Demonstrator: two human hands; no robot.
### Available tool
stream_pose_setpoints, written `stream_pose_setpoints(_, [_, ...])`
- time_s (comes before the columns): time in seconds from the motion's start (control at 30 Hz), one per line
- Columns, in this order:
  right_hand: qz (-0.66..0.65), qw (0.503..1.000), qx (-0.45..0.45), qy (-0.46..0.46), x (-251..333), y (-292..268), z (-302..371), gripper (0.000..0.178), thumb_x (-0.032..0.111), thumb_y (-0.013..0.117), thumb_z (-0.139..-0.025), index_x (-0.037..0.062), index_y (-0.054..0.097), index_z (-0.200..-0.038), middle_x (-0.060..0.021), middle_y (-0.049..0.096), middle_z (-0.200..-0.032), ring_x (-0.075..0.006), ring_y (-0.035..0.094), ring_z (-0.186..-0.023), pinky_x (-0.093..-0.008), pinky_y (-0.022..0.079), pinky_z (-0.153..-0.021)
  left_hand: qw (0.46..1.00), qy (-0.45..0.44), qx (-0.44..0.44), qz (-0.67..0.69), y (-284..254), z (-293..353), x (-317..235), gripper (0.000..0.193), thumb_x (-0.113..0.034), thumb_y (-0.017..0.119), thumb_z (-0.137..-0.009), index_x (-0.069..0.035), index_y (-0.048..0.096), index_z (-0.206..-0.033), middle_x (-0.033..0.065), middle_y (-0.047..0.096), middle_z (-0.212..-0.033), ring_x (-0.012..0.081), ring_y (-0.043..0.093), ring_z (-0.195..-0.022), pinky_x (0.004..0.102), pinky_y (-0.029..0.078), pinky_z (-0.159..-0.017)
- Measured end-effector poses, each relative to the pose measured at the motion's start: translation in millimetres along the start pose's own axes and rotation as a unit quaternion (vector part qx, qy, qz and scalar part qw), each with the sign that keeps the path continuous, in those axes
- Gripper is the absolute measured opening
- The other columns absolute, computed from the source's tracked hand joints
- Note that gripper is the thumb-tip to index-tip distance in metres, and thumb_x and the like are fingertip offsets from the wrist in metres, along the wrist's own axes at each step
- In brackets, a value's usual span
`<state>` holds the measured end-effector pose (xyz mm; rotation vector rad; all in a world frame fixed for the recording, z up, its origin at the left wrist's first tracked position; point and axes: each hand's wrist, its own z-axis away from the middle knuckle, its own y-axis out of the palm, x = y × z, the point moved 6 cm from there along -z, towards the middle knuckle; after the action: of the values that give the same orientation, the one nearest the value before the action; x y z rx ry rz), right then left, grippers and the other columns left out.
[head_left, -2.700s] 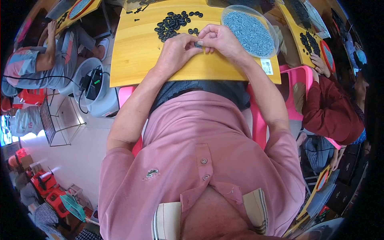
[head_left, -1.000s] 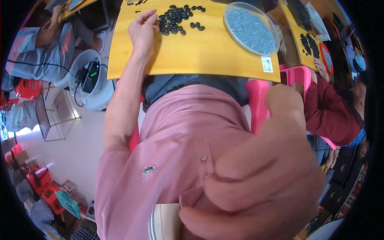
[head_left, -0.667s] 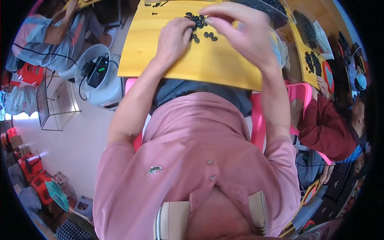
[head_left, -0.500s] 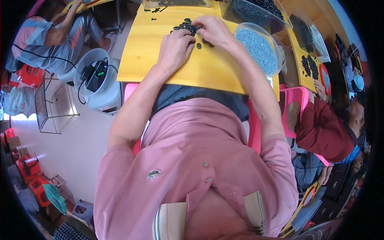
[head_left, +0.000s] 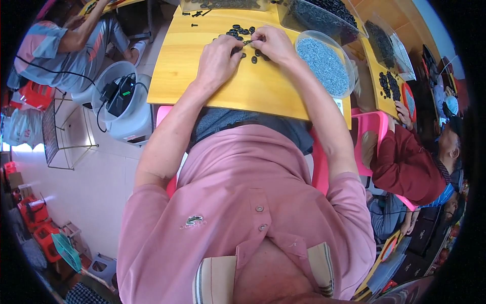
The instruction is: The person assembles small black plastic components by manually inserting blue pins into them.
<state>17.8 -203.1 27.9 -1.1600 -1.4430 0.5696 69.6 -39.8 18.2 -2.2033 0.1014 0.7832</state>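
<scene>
My left hand point(head_left: 216, 60) rests low over the yellow table point(head_left: 212, 96), its fingers curled round a small black oval part. Close to it, on the right, my right hand point(head_left: 276, 46) pinches thumb and fingertips together. Whatever sits in that pinch is too small to make out, and the tips of both hands nearly meet. Just beyond the fingers lies a loose cluster of small black oval parts point(head_left: 236, 31). One more black oval part point(head_left: 254, 60) lies on the wood nearer me, between the two hands.
To the right stands a round clear tub point(head_left: 324, 63) full of small silvery pieces. Behind it is a clear bin point(head_left: 321, 23) of black parts. Several black screws point(head_left: 202, 13) lie at the far left. A person in a dark red top point(head_left: 407, 164) works at the right.
My right fingertips have drawn back slightly from the cluster toward my left hand, which has closed more on a black part. Some oval parts in the cluster now lie more spread out.
</scene>
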Motion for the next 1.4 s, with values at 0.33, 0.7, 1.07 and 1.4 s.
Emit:
stream_pose_setpoints(0.33, [-0.165, 0.982, 0.070, 0.060, 16, -12, 28, 0.024, 0.022, 0.071, -0.081, 0.0014, 0.073, -0.094, -0.0087, 0.071, -0.079, -0.0160, 0.064, -0.072, -0.0320, 0.050, -0.070, 0.977, -0.071, 0.005, 0.202, 4, 1, 2, 0.023, -0.004, 0.067, -0.089, -0.002, 0.069, -0.113, 0.0082, 0.071, -0.099, 0.0122, 0.067, -0.086, 0.0253, 0.053, -0.077])
stream_pose_setpoints(0.7, [-0.090, 0.995, -0.046, 0.004, 17, -75, 46, 0.025, 0.025, 0.065, -0.082, 0.0046, 0.073, -0.094, -0.0159, 0.072, -0.084, -0.0297, 0.070, -0.081, -0.0386, 0.053, -0.075, 0.931, -0.138, 0.039, 0.335, 19, 7, 17, 0.024, -0.003, 0.065, -0.091, -0.002, 0.069, -0.115, 0.0037, 0.069, -0.098, 0.0086, 0.064, -0.085, 0.0214, 0.050, -0.079])
stream_pose_setpoints(1.07, [0.091, 0.985, -0.015, 0.147, -93, -121, 109, 0.015, 0.014, 0.066, -0.077, 0.0061, 0.074, -0.087, -0.0158, 0.072, -0.084, -0.0320, 0.070, -0.083, -0.0408, 0.053, -0.077, 0.861, -0.245, 0.016, 0.445, 21, 9, 11, 0.021, -0.004, 0.067, -0.089, 0.004, 0.068, -0.109, 0.0078, 0.070, -0.093, 0.0126, 0.067, -0.081, 0.0228, 0.052, -0.077])
stream_pose_setpoints(1.4, [0.060, 0.990, 0.014, 0.126, -65, -107, 110, 0.020, 0.011, 0.071, -0.076, 0.0032, 0.072, -0.094, -0.0106, 0.068, -0.076, -0.0229, 0.066, -0.075, -0.0354, 0.050, -0.070, 0.848, -0.274, 0.015, 0.453, 16, 10, 7, 0.021, -0.001, 0.068, -0.088, 0.004, 0.068, -0.108, 0.0095, 0.070, -0.097, 0.0150, 0.068, -0.084, 0.0236, 0.053, -0.079])
